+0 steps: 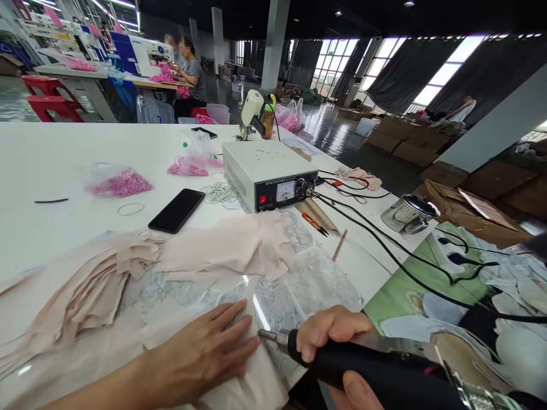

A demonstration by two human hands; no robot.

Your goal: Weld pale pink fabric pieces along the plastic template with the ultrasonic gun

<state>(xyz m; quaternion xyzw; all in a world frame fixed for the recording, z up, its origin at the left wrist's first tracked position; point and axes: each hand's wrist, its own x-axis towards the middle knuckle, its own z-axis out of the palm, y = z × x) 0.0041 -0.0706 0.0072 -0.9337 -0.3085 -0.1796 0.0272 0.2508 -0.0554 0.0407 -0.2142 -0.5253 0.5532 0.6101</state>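
My left hand (pixel 209 347) lies flat with spread fingers on pale beige fabric (pixel 256 370) near the table's front edge. Gripped in my right hand (pixel 333 336) is a black ultrasonic handpiece (pixel 359 364) with a slim metal tip. That tip points left, close to my left fingertips at the fabric's edge; whether it touches the cloth I cannot tell. Beneath the cloth lies a glossy clear sheet (pixel 325 279). More cut pieces of beige fabric (pixel 231 245) are spread beyond my hands, and a fanned stack of strips (pixel 94 279) rests at left.
A white control box (pixel 265 165) with a meter stands mid-table, its black cables (pixel 384 245) running right. Around it are a phone (pixel 177 210), orange thread snips (pixel 314 223), bags of pink pieces (pixel 119 181) and a lidded glass cup (pixel 408 215). A person (pixel 192 74) sits at a sewing machine beyond.
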